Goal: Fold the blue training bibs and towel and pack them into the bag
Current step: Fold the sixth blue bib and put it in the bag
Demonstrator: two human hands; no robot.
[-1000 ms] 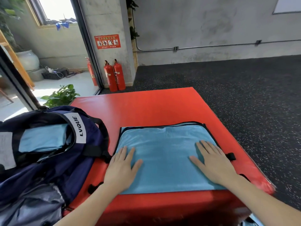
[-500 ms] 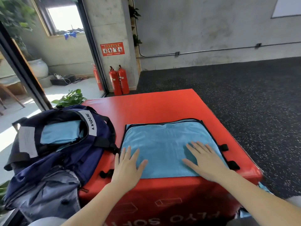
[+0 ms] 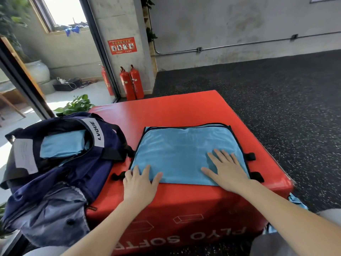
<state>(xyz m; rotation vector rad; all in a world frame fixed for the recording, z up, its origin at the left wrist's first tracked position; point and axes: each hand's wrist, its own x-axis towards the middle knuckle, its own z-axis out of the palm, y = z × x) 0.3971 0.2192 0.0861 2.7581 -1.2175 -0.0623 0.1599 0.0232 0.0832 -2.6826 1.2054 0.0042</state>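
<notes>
Towel lies flat on the red foam box, stacked over bibs whose black-trimmed edges peek out along its far and right sides. Both hands press on it near the box's front edge: the left hand covers the towel's near-left corner, half on the red surface, and the right hand sits on its near-right part. Fingers of both are straight and spread, grasping nothing, probably to flatten the cloth and pin the layers so they stay square for a fold. At the left of the box the navy bag sits open, mouth up, with a folded blue piece already tucked inside, close enough for an easy transfer. Another scrap of blue cloth hangs off the box's right side, low down. Folding seems to be the step in hand; packing this stack is not yet done.
</notes>
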